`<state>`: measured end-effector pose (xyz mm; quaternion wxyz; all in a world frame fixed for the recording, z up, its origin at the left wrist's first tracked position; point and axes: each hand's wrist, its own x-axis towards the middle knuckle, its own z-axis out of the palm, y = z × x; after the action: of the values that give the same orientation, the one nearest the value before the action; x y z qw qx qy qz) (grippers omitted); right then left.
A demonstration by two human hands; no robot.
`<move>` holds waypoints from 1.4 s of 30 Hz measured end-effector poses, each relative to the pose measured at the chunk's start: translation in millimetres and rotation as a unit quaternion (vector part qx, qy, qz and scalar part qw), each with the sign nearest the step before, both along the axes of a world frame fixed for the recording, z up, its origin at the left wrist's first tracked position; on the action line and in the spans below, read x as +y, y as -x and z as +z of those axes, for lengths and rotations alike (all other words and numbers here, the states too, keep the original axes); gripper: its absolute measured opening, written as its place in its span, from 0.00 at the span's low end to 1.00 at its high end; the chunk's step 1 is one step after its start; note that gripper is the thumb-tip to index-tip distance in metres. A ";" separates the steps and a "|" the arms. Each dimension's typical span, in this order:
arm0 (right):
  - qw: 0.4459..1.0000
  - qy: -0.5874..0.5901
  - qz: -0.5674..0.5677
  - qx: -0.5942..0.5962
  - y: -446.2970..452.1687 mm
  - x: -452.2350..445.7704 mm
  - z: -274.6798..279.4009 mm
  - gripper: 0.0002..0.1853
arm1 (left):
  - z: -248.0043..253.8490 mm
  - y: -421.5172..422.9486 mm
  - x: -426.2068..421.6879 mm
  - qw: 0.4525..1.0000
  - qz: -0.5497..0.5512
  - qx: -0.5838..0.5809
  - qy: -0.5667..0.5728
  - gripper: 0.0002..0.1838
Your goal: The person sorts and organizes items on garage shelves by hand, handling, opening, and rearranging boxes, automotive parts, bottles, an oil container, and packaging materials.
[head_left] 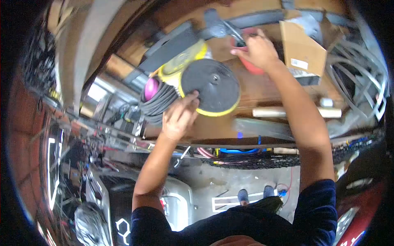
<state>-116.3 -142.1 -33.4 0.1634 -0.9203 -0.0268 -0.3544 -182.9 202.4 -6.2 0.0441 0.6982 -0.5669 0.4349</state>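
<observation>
A round black disc with a yellow rim lies on the wooden shelf. My left hand touches its lower left edge, with fingers bent over the rim; whether it grips the disc is unclear. Behind the disc is a yellow round item. My right hand is at the mouth of a red container, its fingers closed around something dark at the opening that I cannot make out. Left of the disc sits a coil of dark grey hose with a pink round object on top.
An open cardboard box stands right of the red container. Pale looped strips hang at the far right. A light wooden rod lies near the shelf's front edge. A long dark grey box is at the back left.
</observation>
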 end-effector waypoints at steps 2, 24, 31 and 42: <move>0.999 -0.008 0.026 0.040 -7.8 22.9 11.5 0.41 | -18.2 22.2 35.0 0.997 0.017 0.020 0.075 0.17; 0.995 0.087 0.014 -0.042 13.2 74.1 -9.3 0.35 | -91.5 23.0 212.7 0.699 0.178 0.229 0.654 0.41; 0.992 -0.010 0.087 0.085 162.5 68.9 -13.7 0.26 | -99.2 45.9 180.9 0.610 0.119 0.344 0.704 0.49; 0.999 0.001 0.030 0.035 219.1 80.0 -50.9 0.15 | -104.6 53.7 181.4 0.653 0.135 0.362 0.652 0.50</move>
<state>-335.4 -62.1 -84.3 0.1735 -0.9312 -0.0492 -0.3169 -236.6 383.8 -110.8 0.6302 0.6608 0.0232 0.4069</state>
